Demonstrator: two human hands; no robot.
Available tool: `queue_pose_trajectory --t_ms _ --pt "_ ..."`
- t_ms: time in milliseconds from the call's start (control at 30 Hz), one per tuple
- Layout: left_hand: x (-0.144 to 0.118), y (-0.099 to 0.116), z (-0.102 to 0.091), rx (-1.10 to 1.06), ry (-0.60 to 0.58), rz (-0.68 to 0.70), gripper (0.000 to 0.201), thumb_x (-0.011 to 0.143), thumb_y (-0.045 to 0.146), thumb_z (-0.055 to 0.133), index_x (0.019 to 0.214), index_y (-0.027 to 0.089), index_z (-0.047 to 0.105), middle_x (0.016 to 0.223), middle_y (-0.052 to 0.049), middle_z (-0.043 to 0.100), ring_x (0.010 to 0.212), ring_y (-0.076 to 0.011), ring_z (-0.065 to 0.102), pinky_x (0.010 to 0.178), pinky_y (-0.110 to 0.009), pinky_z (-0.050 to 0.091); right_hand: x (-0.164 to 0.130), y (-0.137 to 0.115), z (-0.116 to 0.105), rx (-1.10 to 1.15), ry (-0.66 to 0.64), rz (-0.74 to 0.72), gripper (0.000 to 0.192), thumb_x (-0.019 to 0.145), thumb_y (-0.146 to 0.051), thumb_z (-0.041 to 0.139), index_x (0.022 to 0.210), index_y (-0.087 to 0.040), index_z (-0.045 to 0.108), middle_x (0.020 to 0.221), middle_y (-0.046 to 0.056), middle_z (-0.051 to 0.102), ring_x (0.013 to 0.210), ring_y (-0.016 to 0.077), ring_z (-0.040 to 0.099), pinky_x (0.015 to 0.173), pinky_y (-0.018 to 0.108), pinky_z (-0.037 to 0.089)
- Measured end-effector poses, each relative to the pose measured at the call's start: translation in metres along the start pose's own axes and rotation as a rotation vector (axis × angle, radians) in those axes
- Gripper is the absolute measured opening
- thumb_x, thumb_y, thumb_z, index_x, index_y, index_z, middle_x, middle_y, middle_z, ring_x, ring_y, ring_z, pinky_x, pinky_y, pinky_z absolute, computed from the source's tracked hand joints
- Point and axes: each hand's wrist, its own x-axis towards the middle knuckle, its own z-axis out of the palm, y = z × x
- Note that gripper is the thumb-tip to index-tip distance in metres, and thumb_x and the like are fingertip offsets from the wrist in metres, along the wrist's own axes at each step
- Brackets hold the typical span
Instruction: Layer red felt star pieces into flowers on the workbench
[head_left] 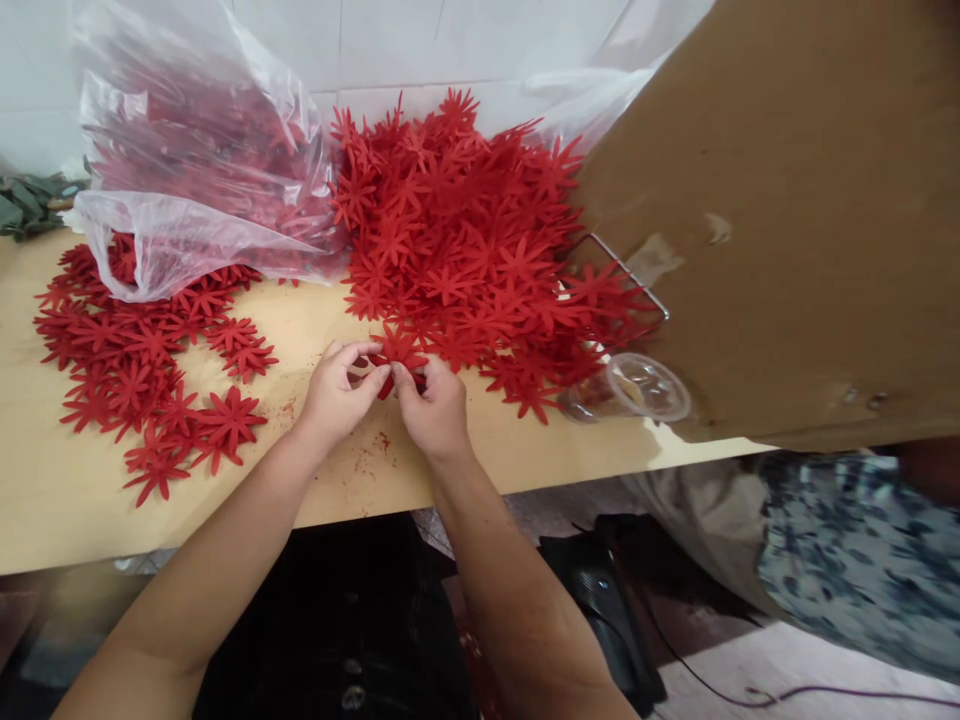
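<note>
One red, many-petalled cutout (400,345) sits between a person's bare left hand (341,390) and right hand (433,405), over the pale worktop (75,500); the fingers of both hands pinch it, the left at its left edge, the right with the thumb on top. Just beyond lies a large heap of matching cutouts (457,230); to the left, a smaller pile (112,340) spreads partly under a clear plastic bag (210,170) of red pieces; to the right, a transparent cup (649,388) lies tipped near a big brown cardboard sheet (787,200); red specks (382,442) dot the worktop near the hands.
</note>
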Motion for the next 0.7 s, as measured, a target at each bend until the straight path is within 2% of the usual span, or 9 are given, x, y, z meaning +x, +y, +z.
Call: queue_pose_trajectory --t_ms 133,300,400,533,700 --pt "-0.002 0.0019 -0.0002 0.08 -0.105 0.095 0.037 0.072 0.03 0.058 0.106 0.015 0.057 0.103 -0.01 0.053 0.09 -0.0158 0.054 0.077 -0.031 0.048 0.0033 -0.0053 -0.0026 0.183 0.04 0.062 0.027 0.074 -0.042 0.054 0.064 -0.018 0.052 0.055 -0.002 0.052 0.053 0.0098 0.047 0.055 0.026 0.041" --pt "-0.0032 -0.0008 0.0033 0.084 -0.212 0.166 0.038 0.073 0.029 0.057 0.108 0.014 0.056 0.105 -0.013 0.056 0.098 -0.0199 0.053 0.085 -0.036 0.045 0.0055 -0.0049 -0.0032 0.436 -0.006 0.097 0.032 0.067 -0.045 0.061 0.058 -0.018 0.046 0.054 -0.004 0.048 0.053 0.0078 0.046 0.054 0.023 0.04" --pt "-0.0021 -0.0018 0.0045 -0.04 -0.208 0.068 0.035 0.074 0.03 0.056 0.106 0.014 0.056 0.103 -0.012 0.058 0.09 -0.0171 0.056 0.082 -0.034 0.046 0.0039 -0.0039 -0.0032 0.523 -0.086 0.096 0.031 0.068 -0.047 0.06 0.064 -0.019 0.048 0.057 -0.005 0.048 0.053 0.0063 0.043 0.053 0.022 0.039" --pt "0.0 0.0021 0.0018 -0.267 -0.189 -0.095 0.035 0.072 0.032 0.059 0.102 0.014 0.055 0.097 -0.008 0.06 0.081 -0.0137 0.057 0.076 -0.029 0.046 0.0024 -0.0035 -0.004 0.582 -0.235 0.07 0.027 0.069 -0.046 0.059 0.074 -0.02 0.053 0.061 -0.004 0.052 0.056 0.0077 0.047 0.055 0.023 0.041" --pt "0.0013 0.0082 -0.0015 -0.398 -0.202 -0.144 0.026 0.072 0.036 0.059 0.084 0.014 0.055 0.081 -0.003 0.058 0.075 -0.0101 0.053 0.073 -0.025 0.043 0.0021 -0.0026 -0.0058 0.559 -0.214 0.087 0.027 0.068 -0.045 0.062 0.069 -0.019 0.054 0.06 -0.003 0.054 0.056 0.0078 0.048 0.055 0.023 0.041"
